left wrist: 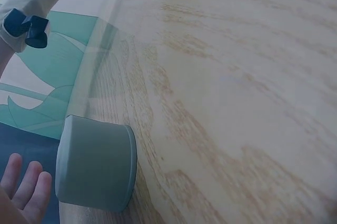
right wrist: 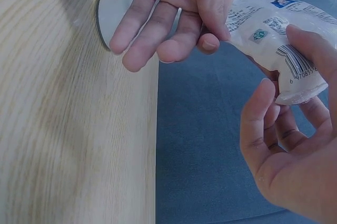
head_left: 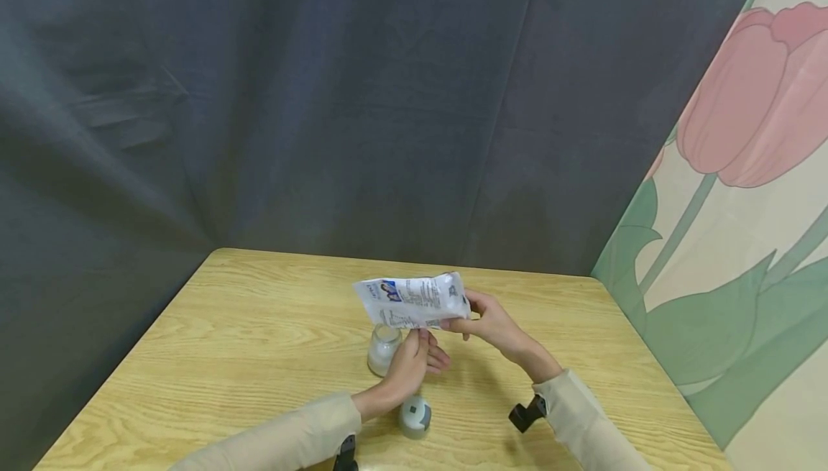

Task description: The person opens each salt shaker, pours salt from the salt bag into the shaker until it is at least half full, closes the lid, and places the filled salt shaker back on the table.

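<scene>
My right hand (head_left: 494, 327) grips one end of a white printed plastic bag (head_left: 414, 300), its thumb on the side with the barcode. The bag is held up above the table, tilted over a small glass jar (head_left: 382, 356). At the bag's lower edge, the thumb and forefinger of my left hand (head_left: 410, 363) pinch it, while the other fingers extend loosely, as the right wrist view shows. The jar has pale contents and stands just left of my left hand, partly hidden behind it. Near my left wrist a grey-green cap (left wrist: 95, 163) sits on the table.
The wooden table (head_left: 259, 356) ends at a dark cloth backdrop (head_left: 362, 111). On the right stands a wall panel (head_left: 731, 241) painted with tulips. A black wrist camera (head_left: 527, 413) projects from the right sleeve, low over the table.
</scene>
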`<state>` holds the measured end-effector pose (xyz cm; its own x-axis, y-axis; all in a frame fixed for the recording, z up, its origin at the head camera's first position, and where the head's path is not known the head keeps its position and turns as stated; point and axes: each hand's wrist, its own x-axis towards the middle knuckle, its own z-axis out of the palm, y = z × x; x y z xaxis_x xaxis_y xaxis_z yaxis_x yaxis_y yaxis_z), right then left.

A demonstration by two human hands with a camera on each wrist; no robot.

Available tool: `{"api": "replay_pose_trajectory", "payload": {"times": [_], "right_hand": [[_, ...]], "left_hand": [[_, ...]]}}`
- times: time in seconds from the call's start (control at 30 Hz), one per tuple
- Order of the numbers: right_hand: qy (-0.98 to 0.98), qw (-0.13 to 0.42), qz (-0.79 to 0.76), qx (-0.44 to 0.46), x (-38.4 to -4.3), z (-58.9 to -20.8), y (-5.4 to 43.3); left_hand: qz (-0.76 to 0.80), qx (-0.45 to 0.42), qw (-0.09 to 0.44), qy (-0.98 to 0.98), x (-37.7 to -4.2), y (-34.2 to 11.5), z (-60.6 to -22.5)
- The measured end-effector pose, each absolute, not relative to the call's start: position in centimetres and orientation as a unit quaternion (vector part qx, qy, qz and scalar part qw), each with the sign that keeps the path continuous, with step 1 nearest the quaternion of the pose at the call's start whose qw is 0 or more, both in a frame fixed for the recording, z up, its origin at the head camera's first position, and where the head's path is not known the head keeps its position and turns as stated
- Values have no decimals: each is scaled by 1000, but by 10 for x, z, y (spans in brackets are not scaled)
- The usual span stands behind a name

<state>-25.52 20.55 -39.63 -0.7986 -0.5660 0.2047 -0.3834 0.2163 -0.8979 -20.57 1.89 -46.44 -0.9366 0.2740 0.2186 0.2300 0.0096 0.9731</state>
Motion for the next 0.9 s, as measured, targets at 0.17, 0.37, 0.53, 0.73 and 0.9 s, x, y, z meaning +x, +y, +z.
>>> {"api": "replay_pose_trajectory", "payload": {"times": [0.17,0.37,0.53,0.73,0.9], "right_hand": [[777,83,-547,-302,-256,-397,205],[780,81,-544,-299,-256,-399,206],[780,81,-544,-300,-256,-399,206],[779,86,-544,-301,-255,-399,206],[779,85,-544,-299,-253,-398,206]], "left_hand": [[680,177,15,712,-207,19,-466],[671,171,16,721,-207,19,-466],[679,171,18,714,-205,19,-465],[681,167,22,712,-205,19,-468],[675,173,17,717,-203,19,-465]]}}
